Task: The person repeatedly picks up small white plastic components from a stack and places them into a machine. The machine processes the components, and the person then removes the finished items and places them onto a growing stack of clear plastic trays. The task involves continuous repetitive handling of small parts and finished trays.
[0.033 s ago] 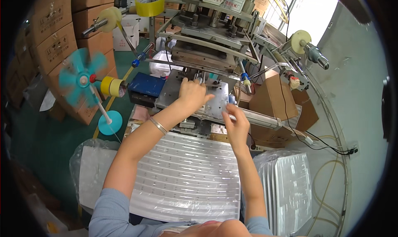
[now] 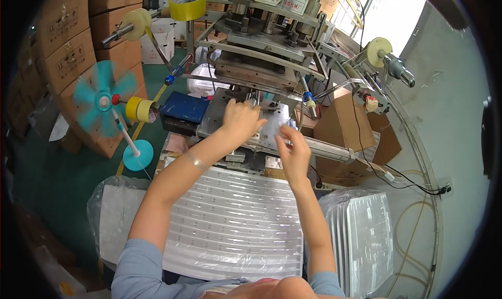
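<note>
My left hand (image 2: 241,121) lies knuckles-up on the grey metal bed (image 2: 215,116) of a press machine, fingers curled down at the far side, so what they touch is hidden. My right hand (image 2: 294,153) reaches in from the right and pinches the near edge of a thin clear plastic piece (image 2: 273,127) lying on that bed. Below my forearms a stack of clear ribbed plastic sheets (image 2: 230,231) rests in front of me.
The press head (image 2: 261,53) hangs right above the bed. Bagged stacks of sheets sit at left (image 2: 112,220) and right (image 2: 363,236). A turquoise fan (image 2: 99,98) spins at left beside a yellow tape roll (image 2: 138,110) and a blue box (image 2: 184,106). Brown cartons (image 2: 340,124) stand at right.
</note>
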The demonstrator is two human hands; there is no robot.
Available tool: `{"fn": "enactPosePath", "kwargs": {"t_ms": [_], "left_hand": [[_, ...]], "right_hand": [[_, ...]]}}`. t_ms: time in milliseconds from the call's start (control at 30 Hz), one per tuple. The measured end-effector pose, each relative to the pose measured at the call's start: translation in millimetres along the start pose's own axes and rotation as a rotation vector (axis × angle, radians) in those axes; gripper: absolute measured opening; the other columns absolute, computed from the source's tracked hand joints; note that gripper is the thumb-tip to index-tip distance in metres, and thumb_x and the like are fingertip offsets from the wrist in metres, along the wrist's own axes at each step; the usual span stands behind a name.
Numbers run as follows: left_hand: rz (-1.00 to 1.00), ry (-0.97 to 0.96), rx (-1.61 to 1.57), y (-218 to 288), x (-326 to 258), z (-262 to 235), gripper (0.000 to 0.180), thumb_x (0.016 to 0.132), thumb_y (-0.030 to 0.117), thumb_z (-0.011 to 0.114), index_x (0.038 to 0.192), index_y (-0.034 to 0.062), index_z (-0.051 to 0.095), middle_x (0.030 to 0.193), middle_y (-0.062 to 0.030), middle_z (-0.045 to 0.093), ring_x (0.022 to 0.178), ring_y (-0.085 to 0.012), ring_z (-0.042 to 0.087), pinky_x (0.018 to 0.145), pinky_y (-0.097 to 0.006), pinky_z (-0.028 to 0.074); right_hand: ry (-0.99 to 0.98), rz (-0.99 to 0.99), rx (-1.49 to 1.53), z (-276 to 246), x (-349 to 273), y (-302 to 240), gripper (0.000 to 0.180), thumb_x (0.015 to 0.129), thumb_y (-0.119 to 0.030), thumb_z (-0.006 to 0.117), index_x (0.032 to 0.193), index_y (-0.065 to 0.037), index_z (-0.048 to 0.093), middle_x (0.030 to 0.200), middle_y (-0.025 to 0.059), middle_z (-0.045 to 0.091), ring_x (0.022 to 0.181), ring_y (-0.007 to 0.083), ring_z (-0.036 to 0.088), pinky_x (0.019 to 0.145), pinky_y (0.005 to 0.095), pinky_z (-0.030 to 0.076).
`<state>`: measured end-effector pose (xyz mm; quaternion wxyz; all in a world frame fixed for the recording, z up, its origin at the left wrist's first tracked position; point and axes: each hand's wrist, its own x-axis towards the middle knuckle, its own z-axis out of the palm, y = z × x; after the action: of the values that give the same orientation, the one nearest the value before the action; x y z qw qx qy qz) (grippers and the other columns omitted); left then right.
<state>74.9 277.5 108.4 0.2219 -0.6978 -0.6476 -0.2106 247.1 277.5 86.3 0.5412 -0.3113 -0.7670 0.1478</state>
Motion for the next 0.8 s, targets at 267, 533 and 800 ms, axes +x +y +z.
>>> {"fn": "enactPosePath", "kwargs": {"t_ms": [267,533,800], "left_hand": [[-0.241,0.002,-0.757,-45.3,-137.1,-75.1,0.032,0.077,0.012,0.067,0.108,0.0065,0.062,0.084,-0.0075,0.061,0.073,-0.0207,0.059,0.064,-0.031,0.045],[-0.839,0.095,-0.635,-70.0,-269.6,-115.9,0.030,0.077,0.004,0.066,0.107,0.0030,0.060,0.097,-0.0121,0.065,0.084,-0.0203,0.062,0.070,-0.029,0.046],[-0.314,-0.016,-0.173,-15.8,-340.6,-138.3,0.025,0.072,0.006,0.064,0.097,0.0063,0.062,0.095,-0.0053,0.062,0.072,-0.0210,0.060,0.062,-0.032,0.044]], "right_hand": [[-0.039,-0.204,-0.419,55.5,57.4,22.0,0.015,0.077,-0.011,0.064,0.091,-0.008,0.065,0.091,0.0092,0.066,0.078,0.0286,0.063,0.064,0.0369,0.052],[-0.104,-0.225,-0.305,8.5,-15.3,-14.9,0.044,0.076,-0.010,0.068,0.117,-0.003,0.053,0.115,0.0159,0.056,0.104,0.0337,0.053,0.088,0.0385,0.042],[-1.153,-0.077,0.033,-63.0,-198.6,-108.9,0.032,0.073,-0.016,0.071,0.104,-0.015,0.064,0.080,0.0066,0.054,0.066,0.0206,0.057,0.053,0.0309,0.049]]}}
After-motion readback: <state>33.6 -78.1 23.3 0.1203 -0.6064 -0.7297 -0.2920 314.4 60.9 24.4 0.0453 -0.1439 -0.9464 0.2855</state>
